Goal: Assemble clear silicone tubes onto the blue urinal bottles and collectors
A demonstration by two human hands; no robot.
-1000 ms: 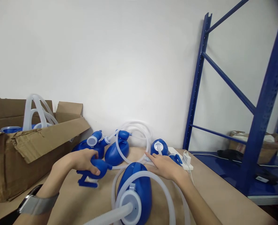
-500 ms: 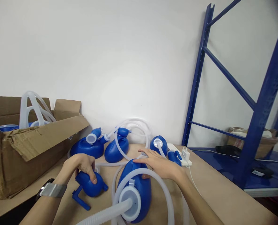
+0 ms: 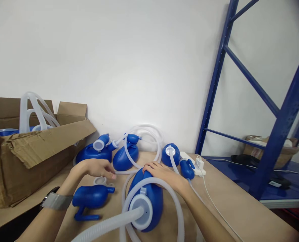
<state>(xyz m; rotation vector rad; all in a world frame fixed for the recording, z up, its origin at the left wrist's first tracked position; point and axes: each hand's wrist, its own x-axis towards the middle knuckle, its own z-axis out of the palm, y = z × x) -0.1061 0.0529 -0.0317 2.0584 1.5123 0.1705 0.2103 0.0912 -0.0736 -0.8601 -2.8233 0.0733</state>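
Note:
My left hand hovers with its fingers partly stretched and nothing in them. Just below it, a small blue plastic bottle with an L-shaped handle lies on its side, its white lidded ring behind it. A larger blue plastic bottle lies in front of me, its white cap facing me. From that cap a ribbed white hose runs out, and another length loops over the bottle. My right hand rests on the far end of this larger bottle, fingers curled over it.
An open cardboard box with hoses and blue bottles stands at the left. Several more blue bottles with coiled hose lie along the wall. A white power strip with a cable sits at the right, beside a blue metal rack.
My left hand has let go of the small bottle and risen away from it. That bottle now lies flat on the table. The right hand's fingers have curled more over the larger bottle.

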